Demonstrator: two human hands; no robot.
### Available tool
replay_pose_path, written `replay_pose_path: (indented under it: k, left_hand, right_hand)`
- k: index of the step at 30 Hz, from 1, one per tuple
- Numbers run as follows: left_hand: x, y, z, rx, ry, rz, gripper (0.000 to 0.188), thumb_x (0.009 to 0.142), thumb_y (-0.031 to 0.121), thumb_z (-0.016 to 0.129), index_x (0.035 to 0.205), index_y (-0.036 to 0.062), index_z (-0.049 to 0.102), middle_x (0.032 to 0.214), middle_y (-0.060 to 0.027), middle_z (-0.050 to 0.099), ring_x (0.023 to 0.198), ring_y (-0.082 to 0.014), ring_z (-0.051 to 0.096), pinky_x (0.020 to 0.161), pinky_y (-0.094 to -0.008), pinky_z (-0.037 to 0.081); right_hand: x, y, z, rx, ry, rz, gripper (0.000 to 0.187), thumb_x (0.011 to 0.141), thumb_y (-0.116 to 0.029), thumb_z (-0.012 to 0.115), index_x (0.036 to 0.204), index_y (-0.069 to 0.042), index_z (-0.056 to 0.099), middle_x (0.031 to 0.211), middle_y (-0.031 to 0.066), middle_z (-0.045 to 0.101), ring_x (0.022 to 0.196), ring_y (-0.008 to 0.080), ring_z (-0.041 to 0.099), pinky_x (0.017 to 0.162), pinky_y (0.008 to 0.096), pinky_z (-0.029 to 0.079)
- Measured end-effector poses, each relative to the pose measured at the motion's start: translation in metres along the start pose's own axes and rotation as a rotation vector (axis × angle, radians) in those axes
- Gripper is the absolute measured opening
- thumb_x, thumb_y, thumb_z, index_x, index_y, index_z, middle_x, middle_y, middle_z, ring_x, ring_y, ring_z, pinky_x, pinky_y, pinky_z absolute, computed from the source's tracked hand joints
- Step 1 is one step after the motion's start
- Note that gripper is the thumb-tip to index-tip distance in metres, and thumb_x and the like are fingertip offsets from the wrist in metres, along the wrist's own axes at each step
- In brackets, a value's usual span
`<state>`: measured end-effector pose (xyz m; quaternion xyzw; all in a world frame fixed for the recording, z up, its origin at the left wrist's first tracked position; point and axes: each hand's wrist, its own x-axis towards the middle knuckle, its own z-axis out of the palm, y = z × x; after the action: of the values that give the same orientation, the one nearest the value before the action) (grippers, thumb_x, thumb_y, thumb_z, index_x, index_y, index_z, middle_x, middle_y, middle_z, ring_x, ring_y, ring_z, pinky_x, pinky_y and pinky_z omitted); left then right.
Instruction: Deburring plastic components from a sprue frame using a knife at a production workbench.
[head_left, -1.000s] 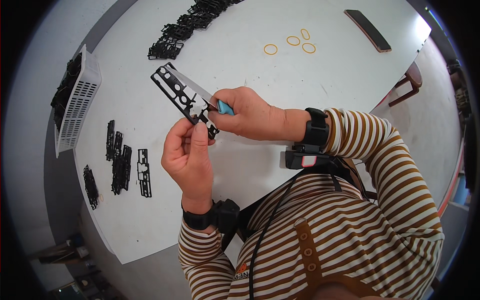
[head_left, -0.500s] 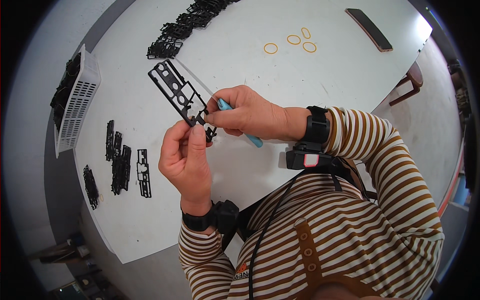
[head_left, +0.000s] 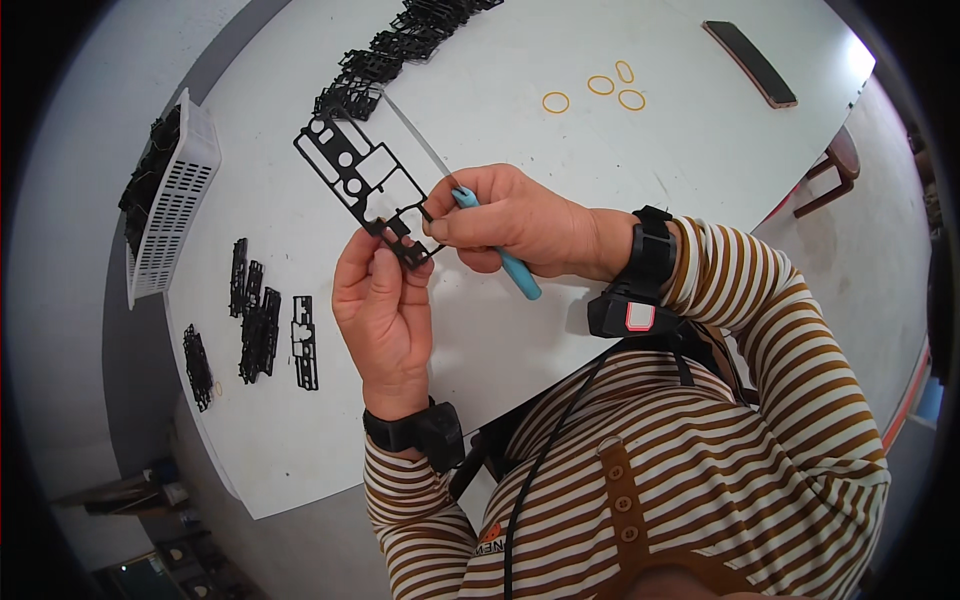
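A black plastic frame (head_left: 351,172) with round and square cut-outs is held up over the white table. My left hand (head_left: 385,310) pinches its lower end between thumb and fingers. My right hand (head_left: 515,225) is closed round the light blue handle of a knife (head_left: 518,274), whose long thin metal blade points up and to the left, past the frame. The right thumb tip meets the frame's lower right edge. A similar black frame (head_left: 305,343) lies flat on the table left of my left hand.
Several black frames (head_left: 259,335) lie stacked at the left, and a long heap (head_left: 375,65) lies at the back. A white perforated basket (head_left: 187,205) of black parts stands at the left edge. Yellow rubber bands (head_left: 600,86) and a phone (head_left: 750,63) lie farther back on the table (head_left: 560,370).
The frame has turned to face up more broadly, and my left hand has shifted down its lower end. My right hand still grips the knife. The whole view has shifted slightly.
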<state>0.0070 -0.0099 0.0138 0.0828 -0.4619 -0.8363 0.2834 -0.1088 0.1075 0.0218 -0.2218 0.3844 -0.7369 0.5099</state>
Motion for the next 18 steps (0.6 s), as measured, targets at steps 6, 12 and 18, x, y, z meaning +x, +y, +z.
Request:
replay_pose_path:
  k: [6, 12, 18]
  left_hand:
    - [0.0008, -0.0008, -0.0012, -0.004, -0.015, -0.035, 0.021, 0.087, 0.003, 0.048, 0.107, 0.0009, 0.052, 0.096, -0.0079, 0.059, 0.082, -0.0149, 0.058, 0.073, -0.0289, 0.051]
    - [-0.0005, -0.0001, -0.0018, 0.0, -0.035, -0.037, 0.021, 0.086, 0.003, 0.049, 0.107, -0.0006, 0.051, 0.095, -0.0082, 0.059, 0.081, -0.0144, 0.058, 0.072, -0.0292, 0.052]
    - [-0.0039, 0.0006, 0.0043, 0.101, -0.06, 0.007, 0.023, 0.084, 0.002, 0.052, 0.107, -0.0033, 0.051, 0.094, -0.0088, 0.059, 0.08, -0.0133, 0.058, 0.07, -0.0287, 0.052]
  right_hand:
    - [0.003, 0.0028, -0.0063, 0.054, -0.003, 0.003, 0.008, 0.079, -0.006, 0.058, 0.08, -0.004, 0.05, 0.063, -0.0004, 0.046, 0.045, 0.0067, 0.039, 0.042, 0.0215, 0.031]
    - [0.0041, 0.0042, -0.0082, 0.073, -0.022, 0.031, 0.007, 0.08, -0.006, 0.057, 0.08, -0.004, 0.05, 0.062, -0.0007, 0.046, 0.045, 0.0064, 0.039, 0.042, 0.0213, 0.031]
    - [0.0042, 0.0066, -0.0073, 0.103, -0.008, 0.063, 0.006, 0.08, -0.007, 0.056, 0.081, -0.004, 0.05, 0.062, -0.0003, 0.047, 0.045, 0.007, 0.04, 0.042, 0.0217, 0.031]
